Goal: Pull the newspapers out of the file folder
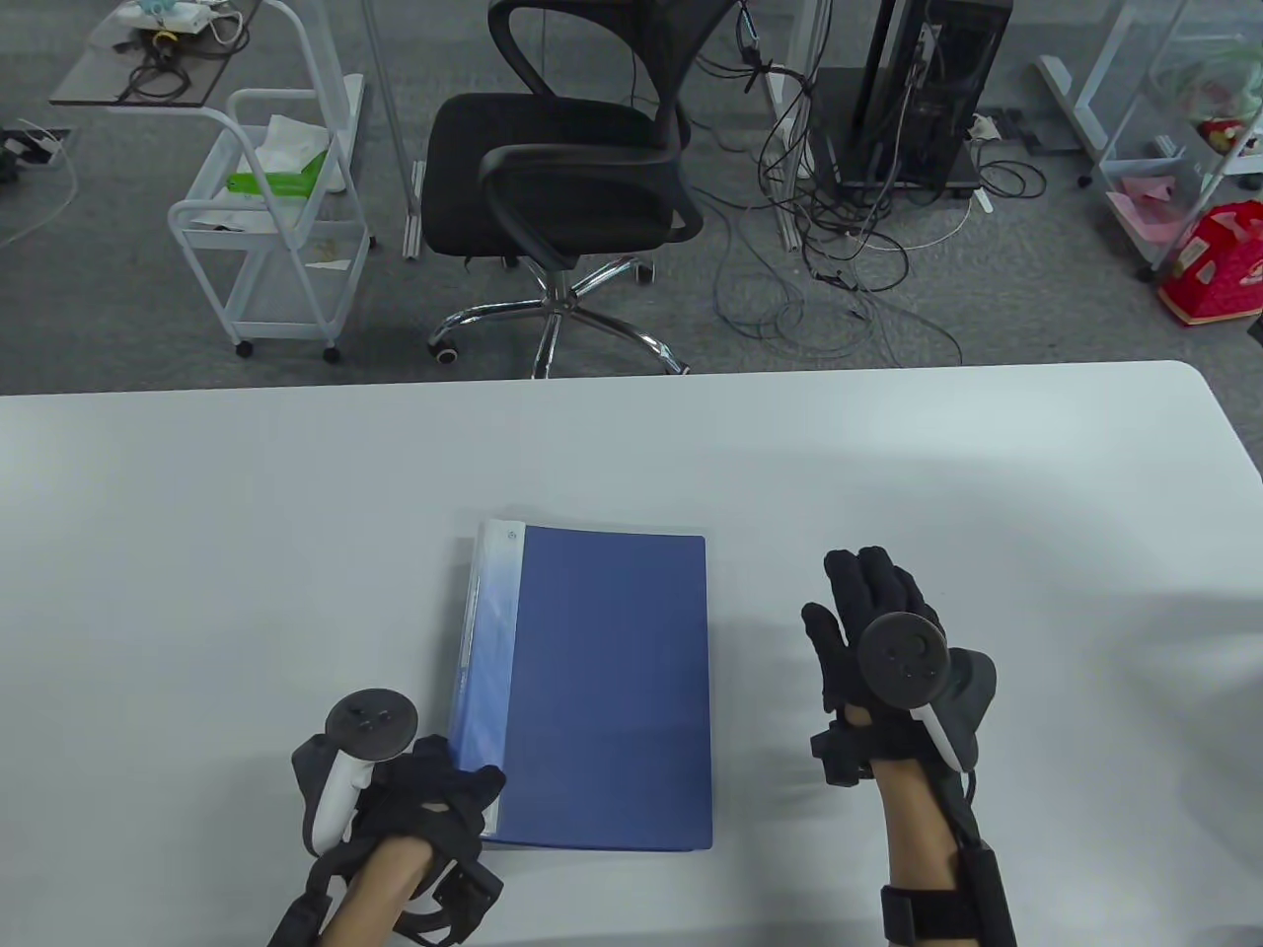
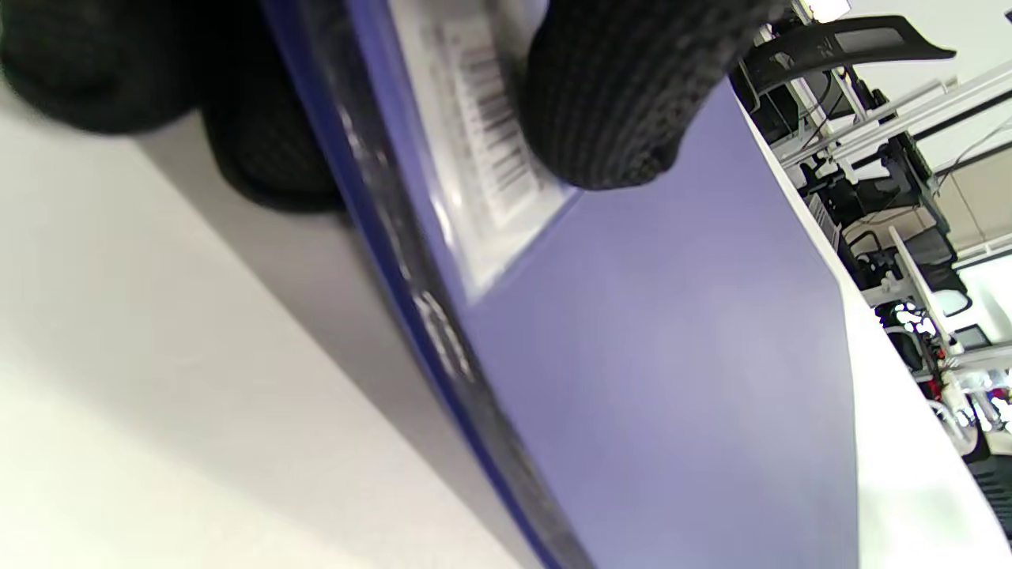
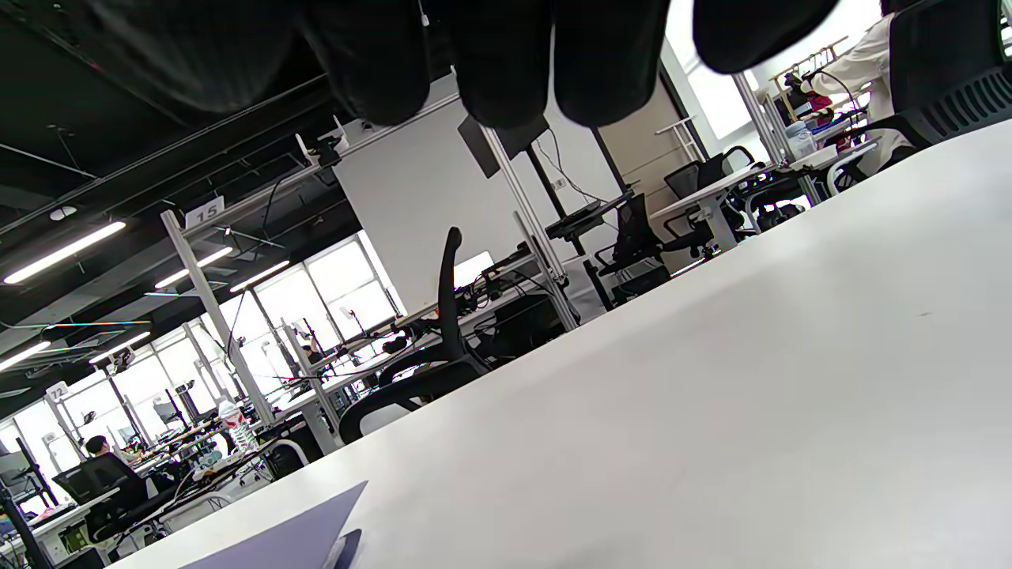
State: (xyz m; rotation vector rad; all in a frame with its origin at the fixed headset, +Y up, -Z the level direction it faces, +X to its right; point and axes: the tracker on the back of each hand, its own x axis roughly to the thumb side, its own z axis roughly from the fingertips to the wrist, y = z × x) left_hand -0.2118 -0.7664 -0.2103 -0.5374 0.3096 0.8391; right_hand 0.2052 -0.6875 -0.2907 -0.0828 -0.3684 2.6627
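The file folder [image 1: 592,691] lies flat on the table [image 1: 247,513], a little toward the near edge. At its seven o'clock corner the left hand [image 1: 434,799] rests on the spine side. At three o'clock, apart from the folder, the right hand [image 1: 878,631] hovers. Beyond the table, at twelve o'clock, stands an office chair [image 1: 562,178]; a cart [image 1: 276,217] at eleven.

Table view is bright and evenly lit from overhead, with soft blurry shadows on the table [image 1: 296,473], heaviest around 3 o'clock, and some bending of lines at the edges. Left wrist view is mushy: the fingers [image 2: 609,95] at 12 and the folder [image 2: 672,356] are out of focus. Right wrist view has blown-out windows [image 3: 332,292] at 9 and dark blurry fingers [image 3: 506,63] up top.
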